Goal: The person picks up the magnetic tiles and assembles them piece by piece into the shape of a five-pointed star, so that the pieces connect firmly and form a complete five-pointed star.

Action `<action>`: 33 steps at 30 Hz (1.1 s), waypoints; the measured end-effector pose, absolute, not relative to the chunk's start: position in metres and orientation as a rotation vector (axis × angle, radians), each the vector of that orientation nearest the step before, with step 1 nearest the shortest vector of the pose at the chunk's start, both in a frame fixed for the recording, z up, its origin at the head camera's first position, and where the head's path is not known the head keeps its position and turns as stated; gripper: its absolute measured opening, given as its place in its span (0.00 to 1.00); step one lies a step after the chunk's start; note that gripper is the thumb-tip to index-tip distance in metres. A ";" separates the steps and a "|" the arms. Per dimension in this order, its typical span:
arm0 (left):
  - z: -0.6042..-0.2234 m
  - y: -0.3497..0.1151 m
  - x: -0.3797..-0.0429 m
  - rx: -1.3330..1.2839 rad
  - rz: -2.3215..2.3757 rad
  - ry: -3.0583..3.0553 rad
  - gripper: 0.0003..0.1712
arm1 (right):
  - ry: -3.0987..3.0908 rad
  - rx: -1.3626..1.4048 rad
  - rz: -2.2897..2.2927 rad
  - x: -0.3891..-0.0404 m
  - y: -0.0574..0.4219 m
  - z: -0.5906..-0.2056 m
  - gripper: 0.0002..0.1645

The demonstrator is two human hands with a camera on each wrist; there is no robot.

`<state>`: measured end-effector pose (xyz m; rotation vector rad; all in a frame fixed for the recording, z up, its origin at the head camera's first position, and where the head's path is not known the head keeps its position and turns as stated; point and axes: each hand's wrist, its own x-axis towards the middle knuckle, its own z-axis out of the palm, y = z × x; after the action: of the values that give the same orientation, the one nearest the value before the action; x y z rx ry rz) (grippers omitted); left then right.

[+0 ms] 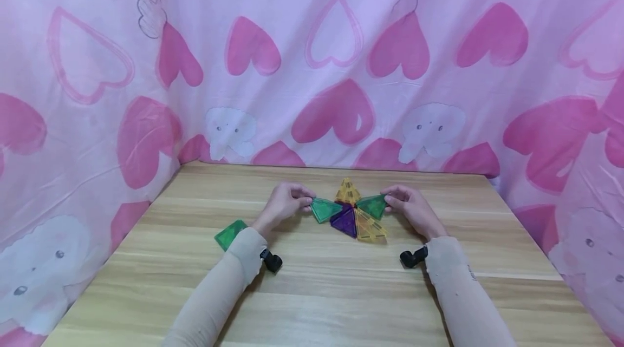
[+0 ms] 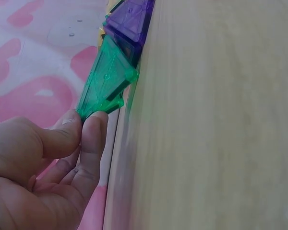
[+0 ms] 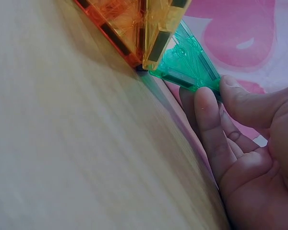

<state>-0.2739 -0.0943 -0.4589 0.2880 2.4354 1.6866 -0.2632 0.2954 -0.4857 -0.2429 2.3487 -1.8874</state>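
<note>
My left hand [image 1: 285, 203] pinches the outer corner of a green triangular magnetic tile [image 1: 325, 209] between thumb and fingers. Opposite it, the right hand [image 1: 411, 209] holds another green triangular tile [image 1: 372, 206] by its outer end. Between them, purple tiles [image 1: 344, 221] and yellow-orange tiles [image 1: 370, 226] meet in a cluster, with yellow ones [image 1: 348, 191] pointing to the back. The left wrist view shows the green tile [image 2: 108, 76] tilted against the purple piece [image 2: 132, 19]. In the right wrist view, a green tile [image 3: 187, 60] lies behind the yellow piece [image 3: 161, 36].
Another green tile [image 1: 230, 234] lies on the wooden table [image 1: 331, 293] at the left, partly hidden by the left sleeve [image 1: 246, 252]. Small black wrist cameras [image 1: 271, 261] sit on both wrists. A pink heart-print curtain [image 1: 336, 109] surrounds the table's back and sides.
</note>
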 end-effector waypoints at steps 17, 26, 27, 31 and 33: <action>-0.460 -0.082 -0.275 0.451 1.579 2.583 0.16 | 2.348 -0.217 -1.903 -0.262 0.294 -0.485 0.18; -0.459 -0.085 -0.273 0.412 1.608 2.591 0.19 | 2.341 -0.222 -1.911 -0.261 0.294 -0.485 0.20; -0.459 -0.086 -0.273 0.411 1.609 2.589 0.18 | 2.344 -0.223 -1.912 -0.261 0.294 -0.485 0.21; -0.457 -0.088 -0.273 0.398 1.632 2.569 0.17 | 2.367 -0.169 -1.939 -0.260 0.294 -0.485 0.24; -0.456 -0.090 -0.272 0.395 1.638 2.568 0.16 | 2.389 -0.130 -1.950 -0.259 0.295 -0.485 0.25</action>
<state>-0.2723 -0.0901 -0.4563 0.3949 2.5676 1.6381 -0.2594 0.2951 -0.4845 -0.1300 2.3894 -1.9496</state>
